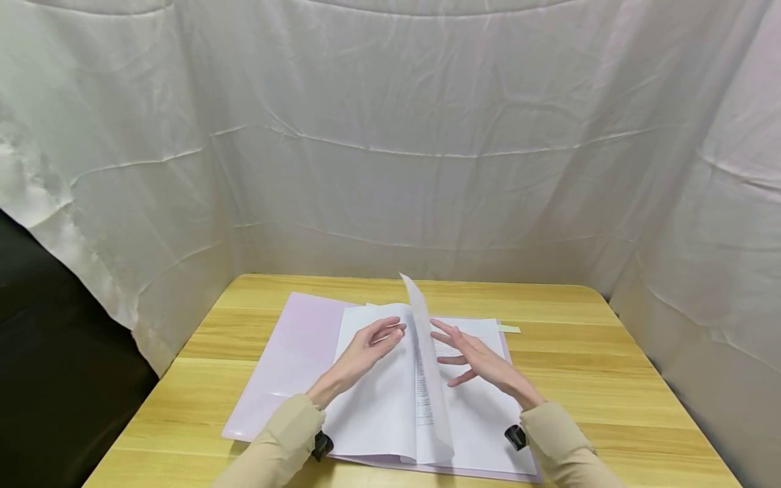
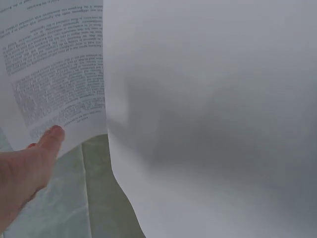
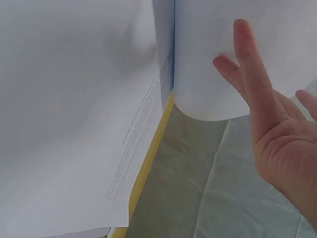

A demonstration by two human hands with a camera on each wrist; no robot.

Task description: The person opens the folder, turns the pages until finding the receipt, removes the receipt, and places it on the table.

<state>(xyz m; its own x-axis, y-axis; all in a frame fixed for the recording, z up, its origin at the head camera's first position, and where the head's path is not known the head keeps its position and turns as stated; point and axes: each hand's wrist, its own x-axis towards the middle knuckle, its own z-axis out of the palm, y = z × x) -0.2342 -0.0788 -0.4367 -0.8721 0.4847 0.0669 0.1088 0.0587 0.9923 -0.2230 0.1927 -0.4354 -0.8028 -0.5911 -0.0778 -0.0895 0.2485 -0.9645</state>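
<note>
Between the left hand (image 1: 371, 343), fingers loosely extended, and the right hand (image 1: 478, 358), fingers spread apart, a printed page (image 1: 434, 393) stands raised over the lilac folder (image 1: 308, 352).

We see a yellowish wood-grain table (image 1: 610, 400) with a rounded far corner. Whitish fabric sheeting (image 1: 427, 190) (creased in long horizontal folds) hangs behind it and along both its sides; a black surface (image 1: 49, 352) shows left of the table.
</note>
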